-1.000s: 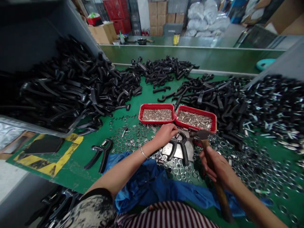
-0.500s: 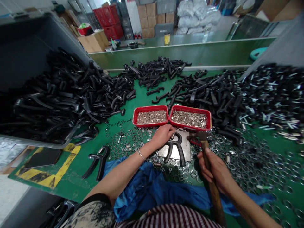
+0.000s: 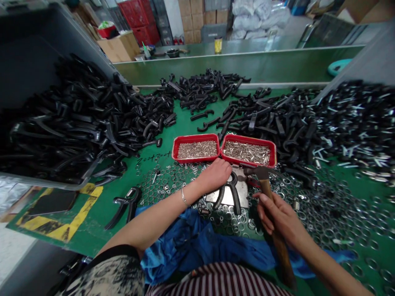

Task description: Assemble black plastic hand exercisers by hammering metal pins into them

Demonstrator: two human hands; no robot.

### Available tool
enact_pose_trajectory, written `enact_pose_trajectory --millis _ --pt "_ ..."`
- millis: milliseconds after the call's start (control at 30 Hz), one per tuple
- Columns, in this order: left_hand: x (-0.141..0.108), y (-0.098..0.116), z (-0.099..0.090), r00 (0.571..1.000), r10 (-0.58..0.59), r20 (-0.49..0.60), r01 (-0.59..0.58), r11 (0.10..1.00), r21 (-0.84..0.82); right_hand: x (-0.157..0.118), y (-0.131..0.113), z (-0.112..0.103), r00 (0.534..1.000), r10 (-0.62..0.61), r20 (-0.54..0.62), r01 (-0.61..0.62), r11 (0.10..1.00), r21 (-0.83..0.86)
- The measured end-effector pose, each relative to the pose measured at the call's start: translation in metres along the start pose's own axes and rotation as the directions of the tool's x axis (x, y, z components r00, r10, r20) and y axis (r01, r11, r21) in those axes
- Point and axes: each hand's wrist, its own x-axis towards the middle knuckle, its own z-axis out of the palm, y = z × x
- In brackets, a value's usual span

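A black hand gripper point(image 3: 236, 197), its two handles spread toward me, lies on a small metal plate point(image 3: 243, 191). My left hand point(image 3: 218, 172) is closed over its upper left part; the fingertips and anything in them are hidden. My right hand point(image 3: 279, 216) is wrapped round the wooden handle of a hammer point(image 3: 271, 197), its forefinger partly lifted. The hammer's head is just right of the hand gripper, near a red-handled tool point(image 3: 253, 182) that it partly covers. Another hand gripper point(image 3: 125, 205), with a coil spring, rests on the green table at the left.
Red trays of small metal pins point(image 3: 195, 136) point(image 3: 274, 154) stand behind the plate. Metal rings point(image 3: 179, 179) are scattered around. Black handles are heaped left point(image 3: 83, 127), at the back and right point(image 3: 277, 119). A blue cloth point(image 3: 185, 246) lies along the near edge.
My left hand has turned, its back now covering more of the hand gripper's top. My right forefinger has loosened from the hammer handle. The view has shifted slightly.
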Motion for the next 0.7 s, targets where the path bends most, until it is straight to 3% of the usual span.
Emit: enact_pose_trajectory --millis 100,167,233,300,400,467,533,600,700 --pt "-0.001 -0.002 0.003 1.000 0.018 0.005 -0.018 1.000 -0.009 0.002 -0.015 -0.010 0.998 0.026 0.048 -0.016 0.980 -0.200" --pt "-0.004 -0.002 0.005 0.998 -0.064 -0.006 0.064 0.994 -0.088 0.004 -0.027 -0.016 0.999 0.037 0.025 -0.025 0.929 -0.368" --pt "-0.010 0.002 0.004 0.979 -0.197 -0.058 0.183 0.965 -0.187 0.005 -0.039 -0.019 0.998 -0.054 0.013 0.053 0.852 -0.521" --pt "-0.021 0.011 0.000 0.948 -0.295 -0.120 0.256 0.930 -0.264 0.006 -0.051 -0.017 0.980 -0.197 0.037 0.175 0.749 -0.639" --pt "-0.039 0.030 -0.008 0.959 -0.256 -0.124 0.215 0.939 -0.268 0.015 -0.061 -0.009 0.921 -0.383 0.073 0.295 0.563 -0.772" --pt "-0.048 0.040 -0.010 0.978 -0.191 -0.087 0.166 0.958 -0.235 0.029 -0.062 -0.004 0.909 -0.398 0.125 0.295 0.401 -0.867" --pt "-0.053 0.046 -0.009 0.982 -0.179 -0.061 0.163 0.964 -0.208 0.045 -0.061 0.000 0.934 -0.297 0.198 0.280 0.267 -0.922" --pt "-0.054 0.047 -0.007 0.979 -0.194 -0.056 0.180 0.964 -0.198 0.057 -0.062 0.002 0.946 -0.211 0.247 0.299 0.264 -0.917" --pt "-0.052 0.045 -0.006 0.977 -0.201 -0.064 0.184 0.961 -0.206 0.063 -0.064 0.004 0.934 -0.281 0.222 0.313 0.341 -0.886"
